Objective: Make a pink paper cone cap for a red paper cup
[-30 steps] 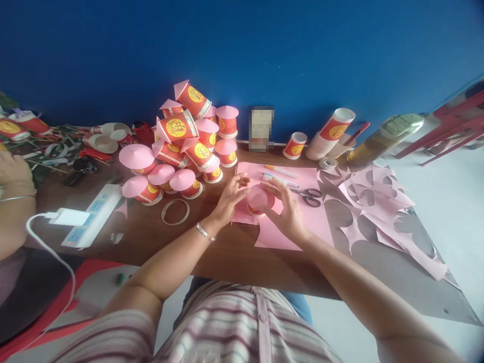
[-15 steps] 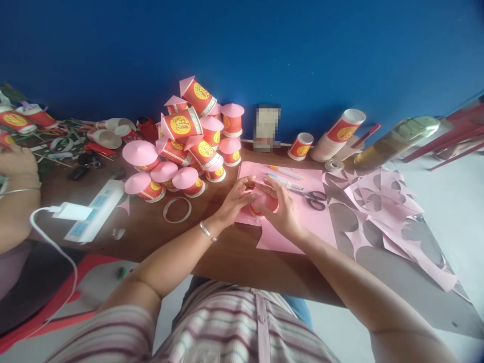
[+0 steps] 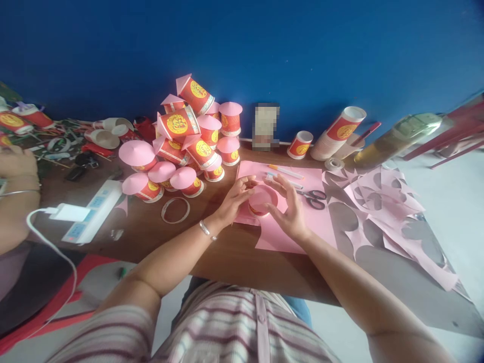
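Observation:
A red paper cup topped by a round pink paper cap [image 3: 263,197] stands upright between my hands on pink paper sheets [image 3: 295,237]. On its left side my left hand [image 3: 237,198] is open, fingers curved and reaching to the cap's far edge. To the right, my right hand [image 3: 290,207] has its fingers spread, the thumb tip over the cap's near right part. Whether either hand touches the cap I cannot tell. Scissors [image 3: 316,199] with dark handles and an orange pen [image 3: 286,171] lie on the paper just beyond my right hand.
Several pink-capped red cups [image 3: 177,126] are piled at left. A paper ring [image 3: 175,210] and a power strip [image 3: 94,209] lie nearer. At right are stacked cups [image 3: 342,131], a tape roll [image 3: 335,165], a bottle [image 3: 397,138] and paper scraps [image 3: 381,196]. Another person's arm [image 3: 17,196] rests far left.
My fingers have spread away from the cup, the right hand shifting slightly to the right, so more of the pink cap shows. The cup stays in place.

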A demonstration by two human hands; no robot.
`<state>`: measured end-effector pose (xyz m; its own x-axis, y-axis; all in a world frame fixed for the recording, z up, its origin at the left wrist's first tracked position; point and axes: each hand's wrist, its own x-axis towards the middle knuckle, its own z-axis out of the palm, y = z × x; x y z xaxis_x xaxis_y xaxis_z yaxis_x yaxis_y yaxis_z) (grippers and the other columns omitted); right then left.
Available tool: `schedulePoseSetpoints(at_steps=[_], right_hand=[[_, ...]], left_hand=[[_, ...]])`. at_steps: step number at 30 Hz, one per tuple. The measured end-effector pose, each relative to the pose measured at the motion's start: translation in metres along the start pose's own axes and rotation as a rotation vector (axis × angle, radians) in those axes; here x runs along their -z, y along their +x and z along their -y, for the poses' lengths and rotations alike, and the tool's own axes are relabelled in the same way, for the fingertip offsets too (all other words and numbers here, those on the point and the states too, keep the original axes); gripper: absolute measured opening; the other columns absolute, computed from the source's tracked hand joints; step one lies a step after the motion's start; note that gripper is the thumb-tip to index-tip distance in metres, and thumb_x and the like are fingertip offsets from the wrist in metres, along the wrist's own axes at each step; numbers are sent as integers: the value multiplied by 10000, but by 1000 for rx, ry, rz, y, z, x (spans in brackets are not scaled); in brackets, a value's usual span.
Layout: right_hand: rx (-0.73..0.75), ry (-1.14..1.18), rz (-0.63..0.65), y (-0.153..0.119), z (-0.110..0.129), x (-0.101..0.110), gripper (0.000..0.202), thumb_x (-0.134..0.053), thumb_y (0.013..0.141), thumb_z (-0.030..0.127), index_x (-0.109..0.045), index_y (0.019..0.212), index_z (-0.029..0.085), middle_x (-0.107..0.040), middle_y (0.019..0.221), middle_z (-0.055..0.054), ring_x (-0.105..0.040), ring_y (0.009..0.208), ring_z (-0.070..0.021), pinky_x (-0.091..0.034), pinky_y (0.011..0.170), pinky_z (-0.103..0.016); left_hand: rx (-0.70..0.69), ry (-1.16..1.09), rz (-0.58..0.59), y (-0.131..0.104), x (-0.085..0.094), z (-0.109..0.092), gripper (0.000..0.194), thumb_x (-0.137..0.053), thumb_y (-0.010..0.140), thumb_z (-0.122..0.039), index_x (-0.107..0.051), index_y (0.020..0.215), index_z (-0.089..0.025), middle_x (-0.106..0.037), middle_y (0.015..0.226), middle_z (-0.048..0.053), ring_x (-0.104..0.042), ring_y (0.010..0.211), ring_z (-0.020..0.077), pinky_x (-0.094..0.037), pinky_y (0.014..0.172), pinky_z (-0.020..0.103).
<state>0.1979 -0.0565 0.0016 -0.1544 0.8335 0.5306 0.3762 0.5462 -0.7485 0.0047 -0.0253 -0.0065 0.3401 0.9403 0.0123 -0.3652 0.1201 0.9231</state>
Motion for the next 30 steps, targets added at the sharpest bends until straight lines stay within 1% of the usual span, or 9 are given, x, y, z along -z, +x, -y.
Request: schedulePoseSetpoints(at_steps=[4,8,10,13,18,22,27,30], right_hand=[[40,-55,2,-2,-4,2,722,-708,962,384,-322,1565,290,-679,1404,-137,-611,1360,-354,-466,1125,-644],[73,-166,1,-4,-5,0,741,-733,944,378,-339,1566,288,-727,1338,-112,-577,1391,-361,-423,1149,-655],[61,-167,3,-4,-5,-1,746,-733,946,377,-333,1569,285,-730,1334,-111,-585,1384,-350,-433,1145,-636],[50,-136,3,-5,-5,-2,755,-730,950,379,-314,1572,280,-718,1351,-123,-604,1368,-338,-453,1133,-613],[67,-121,-38,-8,-7,-3,722,-721,955,367,-329,1553,266,-695,1376,-145,-622,1350,-334,-443,1152,-610],[67,-131,-27,-8,-5,-3,714,-721,954,358,-335,1548,265,-713,1345,-137,-631,1336,-331,-446,1144,-611],[67,-179,-27,-6,-2,-1,689,-742,934,351,-396,1522,259,-737,1307,-115,-615,1337,-330,-478,1104,-595],[82,-201,-38,-5,-1,-1,693,-749,928,335,-400,1523,262,-745,1295,-110,-614,1325,-329,-487,1089,-589]], left_hand=[[-15,10,12,2,-1,2,435,-760,893,-363,-622,1286,-238,-616,1283,67,-550,1235,232,-410,1081,366],[-4,-7,-12,2,-1,3,440,-795,861,-361,-636,1251,-236,-627,1252,64,-539,1242,233,-405,1083,354],[16,-3,-28,2,-1,2,462,-811,842,-369,-637,1249,-233,-631,1258,69,-534,1256,244,-401,1085,363],[4,0,-36,1,-2,1,469,-818,831,-375,-640,1239,-225,-648,1254,75,-530,1284,255,-385,1105,380],[-11,45,-82,2,-4,-3,431,-741,900,-429,-621,1256,-216,-668,1214,73,-558,1262,251,-372,1118,402],[4,79,-125,5,-9,-6,442,-739,894,-449,-616,1246,-212,-652,1191,67,-561,1245,247,-375,1113,397],[-2,98,-95,6,-14,-6,442,-765,864,-425,-617,1216,-204,-641,1188,77,-550,1244,253,-374,1117,395],[11,86,-92,5,-14,-5,434,-754,872,-428,-615,1217,-205,-636,1198,79,-546,1243,254,-386,1104,391]])
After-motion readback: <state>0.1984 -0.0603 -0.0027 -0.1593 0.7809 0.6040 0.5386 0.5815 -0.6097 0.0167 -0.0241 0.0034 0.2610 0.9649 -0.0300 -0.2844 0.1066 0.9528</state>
